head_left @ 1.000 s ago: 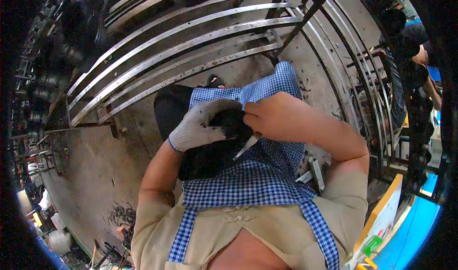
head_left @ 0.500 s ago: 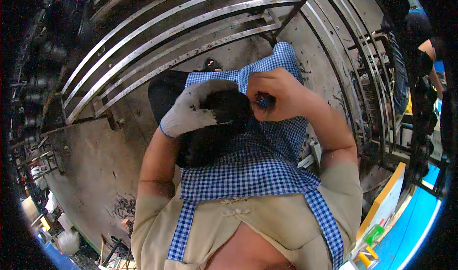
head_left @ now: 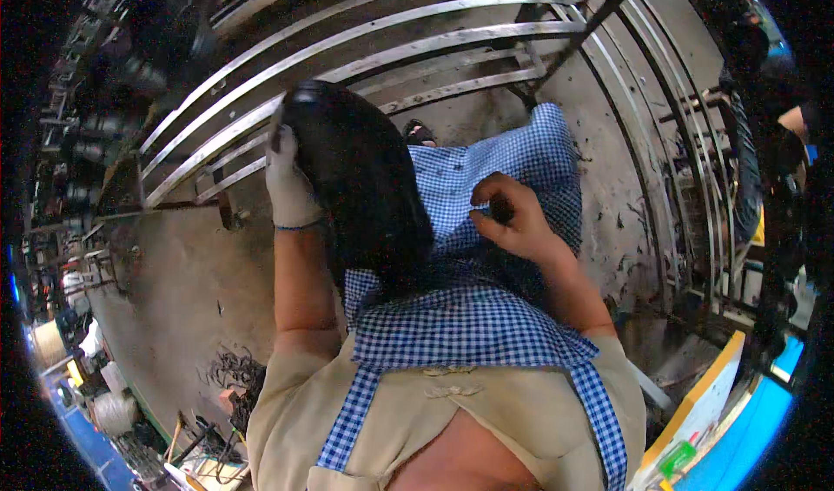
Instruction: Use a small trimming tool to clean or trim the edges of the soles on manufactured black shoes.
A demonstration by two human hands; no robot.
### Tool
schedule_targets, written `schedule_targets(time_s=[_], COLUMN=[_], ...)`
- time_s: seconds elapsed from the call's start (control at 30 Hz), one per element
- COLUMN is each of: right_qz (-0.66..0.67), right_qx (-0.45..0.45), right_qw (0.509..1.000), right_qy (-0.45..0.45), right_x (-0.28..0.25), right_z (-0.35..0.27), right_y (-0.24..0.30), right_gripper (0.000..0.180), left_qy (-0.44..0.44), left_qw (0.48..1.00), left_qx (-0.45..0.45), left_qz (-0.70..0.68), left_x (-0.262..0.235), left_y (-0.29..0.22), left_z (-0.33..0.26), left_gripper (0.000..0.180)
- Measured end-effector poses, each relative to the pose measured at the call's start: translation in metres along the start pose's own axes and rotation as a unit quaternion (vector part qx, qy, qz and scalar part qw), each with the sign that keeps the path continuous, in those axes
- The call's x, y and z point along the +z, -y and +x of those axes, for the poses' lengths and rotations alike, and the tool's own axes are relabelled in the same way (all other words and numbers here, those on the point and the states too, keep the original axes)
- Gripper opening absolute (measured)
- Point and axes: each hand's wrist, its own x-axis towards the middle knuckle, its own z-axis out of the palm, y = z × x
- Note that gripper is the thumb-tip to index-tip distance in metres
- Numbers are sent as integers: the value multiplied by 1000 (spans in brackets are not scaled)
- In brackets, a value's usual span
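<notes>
A large, smooth, glossy black piece [head_left: 360, 178], curved along its upper edge and rubber-like, stands tilted over my lap. My left hand [head_left: 291, 183], in a whitish knit glove, grips its left edge; the fingers are partly hidden behind it. To the right of the piece and apart from it, my bare right hand [head_left: 517, 217] is above the blue-and-white checked apron [head_left: 469, 326]. Its fingers are curled into a loose fist with a dark hollow in the middle. Whatever small thing it may hold cannot be made out.
Long metal rack bars [head_left: 373, 52] cross in front of me, and more bars [head_left: 638, 126] run down the right. Black scraps [head_left: 233, 365] lie on the floor at left. A pale spool [head_left: 115, 413] stands lower left, a blue surface [head_left: 747, 421] lower right.
My left hand has moved left and tipped the black piece up, so its broad side shows. My right hand has moved away from it, to the right and lower.
</notes>
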Motion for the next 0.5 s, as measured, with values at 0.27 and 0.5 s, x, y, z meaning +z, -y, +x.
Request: schedule_targets(time_s=[0.27, 0.5], right_qz=[85, 366], right_qx=[49, 80], right_qw=[995, 924], right_qy=[23, -70], right_x=[11, 0], right_z=[-2, 44], right_y=[26, 44], right_gripper=[103, 102], left_qy=[0, -89], left_qw=[873, 931], left_qx=[-139, -233], left_qz=[-467, -266], left_x=[-48, -5], left_y=[67, 99], left_z=[17, -32], left_gripper=[46, 42])
